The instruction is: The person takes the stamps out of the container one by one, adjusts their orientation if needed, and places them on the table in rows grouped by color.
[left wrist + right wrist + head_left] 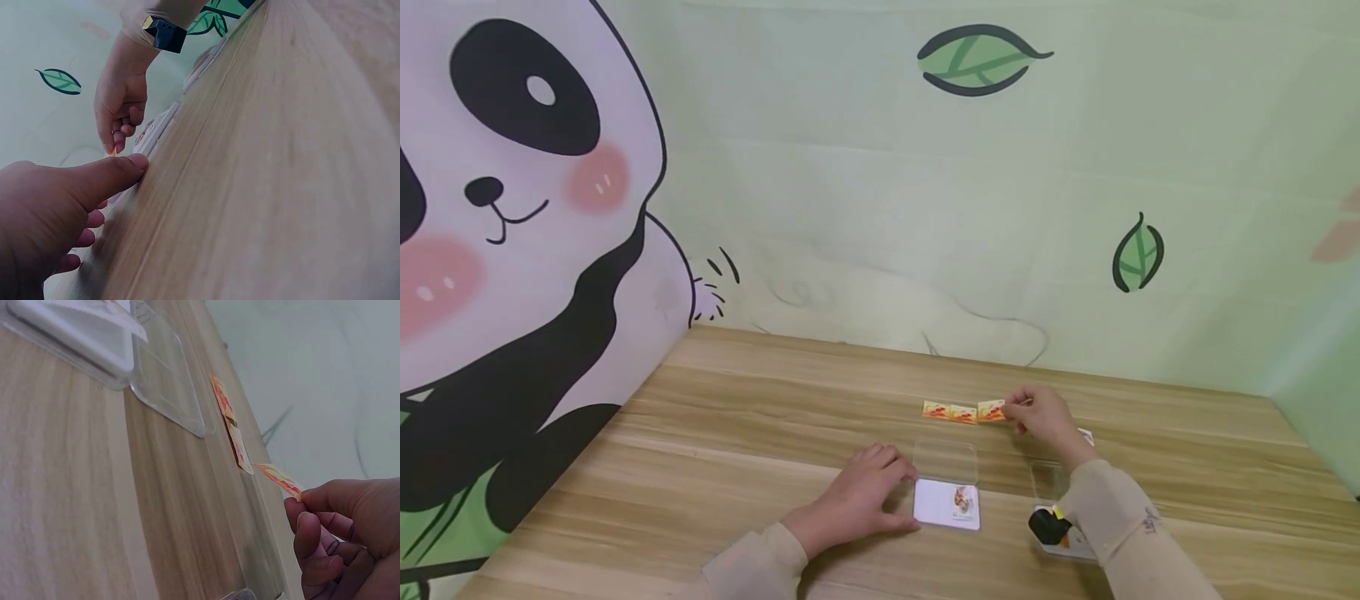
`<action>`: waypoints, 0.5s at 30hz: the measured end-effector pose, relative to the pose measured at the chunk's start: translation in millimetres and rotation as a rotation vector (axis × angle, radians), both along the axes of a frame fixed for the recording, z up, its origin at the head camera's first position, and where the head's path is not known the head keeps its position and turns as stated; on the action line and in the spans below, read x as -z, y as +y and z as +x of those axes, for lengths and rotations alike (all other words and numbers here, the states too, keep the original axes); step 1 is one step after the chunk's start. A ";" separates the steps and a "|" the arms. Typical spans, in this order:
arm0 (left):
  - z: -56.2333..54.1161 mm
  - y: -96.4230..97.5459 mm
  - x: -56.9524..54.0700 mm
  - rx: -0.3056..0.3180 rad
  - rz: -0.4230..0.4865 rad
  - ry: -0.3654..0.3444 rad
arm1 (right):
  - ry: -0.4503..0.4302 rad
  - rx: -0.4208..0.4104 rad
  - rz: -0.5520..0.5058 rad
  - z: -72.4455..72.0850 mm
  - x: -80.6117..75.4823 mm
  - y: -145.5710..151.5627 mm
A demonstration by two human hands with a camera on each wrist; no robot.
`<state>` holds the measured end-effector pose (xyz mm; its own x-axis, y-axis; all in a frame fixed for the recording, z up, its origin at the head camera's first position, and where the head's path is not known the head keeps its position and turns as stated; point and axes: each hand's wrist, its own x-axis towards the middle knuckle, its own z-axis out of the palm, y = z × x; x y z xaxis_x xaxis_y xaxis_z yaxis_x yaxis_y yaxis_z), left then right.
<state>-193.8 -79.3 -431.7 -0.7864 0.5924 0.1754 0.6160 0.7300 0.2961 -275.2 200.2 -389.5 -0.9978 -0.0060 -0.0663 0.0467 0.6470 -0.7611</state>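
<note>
My right hand (1037, 412) pinches a small yellow-orange card (281, 480) with red print between thumb and index finger. It is the rightmost in a row with two similar cards, a middle one (962, 414) and a left one (936, 410), which lie on the table. My left hand (868, 496) rests beside a flat clear plastic case (946, 504), thumb and fingertips touching its left edge. White material with a small printed picture fills that case, and its transparent lid (945, 461) lies folded back toward the row.
A second clear case (1075, 546) lies at the right, partly hidden by my right forearm and a black wrist device (1048, 527). Its transparent lid (1047, 479) is folded back. The wooden table (715, 467) meets a printed wall (850, 208) behind the cards.
</note>
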 end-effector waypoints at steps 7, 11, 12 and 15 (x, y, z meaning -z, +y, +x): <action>0.2 -0.4 1.0 -0.001 0.001 0.002 | -0.024 0.026 0.013 -2.8 5.9 0.6; 0.5 -0.2 1.0 -0.001 -0.003 0.005 | -0.025 0.037 0.022 -4.1 10.3 2.3; 0.6 -0.2 0.9 -0.001 -0.004 0.006 | -0.023 0.034 0.025 -4.5 11.5 2.9; 0.9 -0.2 0.5 -0.001 -0.004 0.006 | -0.027 0.038 0.030 -5.3 13.2 3.5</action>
